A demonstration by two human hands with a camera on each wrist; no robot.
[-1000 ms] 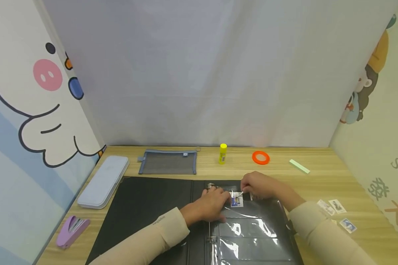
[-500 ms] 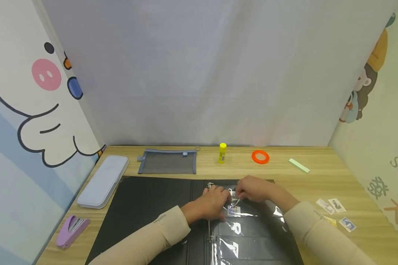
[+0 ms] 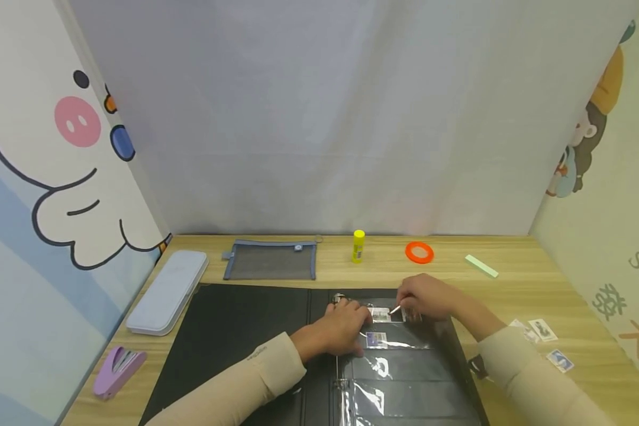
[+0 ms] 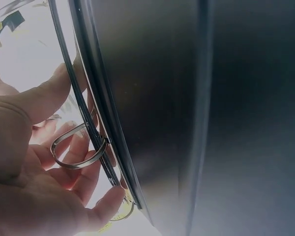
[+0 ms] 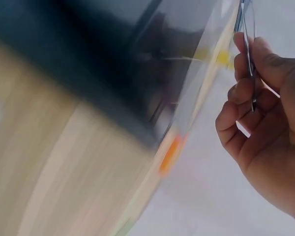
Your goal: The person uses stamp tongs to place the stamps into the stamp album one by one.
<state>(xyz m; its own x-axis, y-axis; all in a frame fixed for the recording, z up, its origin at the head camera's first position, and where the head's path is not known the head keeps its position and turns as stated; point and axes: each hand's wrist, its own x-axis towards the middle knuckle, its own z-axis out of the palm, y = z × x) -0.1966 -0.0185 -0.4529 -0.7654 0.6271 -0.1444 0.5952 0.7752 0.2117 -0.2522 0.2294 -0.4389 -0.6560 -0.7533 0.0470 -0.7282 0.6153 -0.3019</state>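
tweezers (image 3: 395, 309) pinched in my right hand (image 3: 425, 296) have pulled away from the blue stamp (image 3: 376, 340), apparently leaving it pocketed, my relaxed left hand (image 3: 338, 328) resting on the page (image 3: 399, 364).

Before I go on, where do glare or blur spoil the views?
Head: white glare streaks the clear pockets. Left wrist: light behind the left hand is blown out; the black binder looks dim. Right wrist: wooden table smeared by blur, while the right hand and tweezers are clearer.
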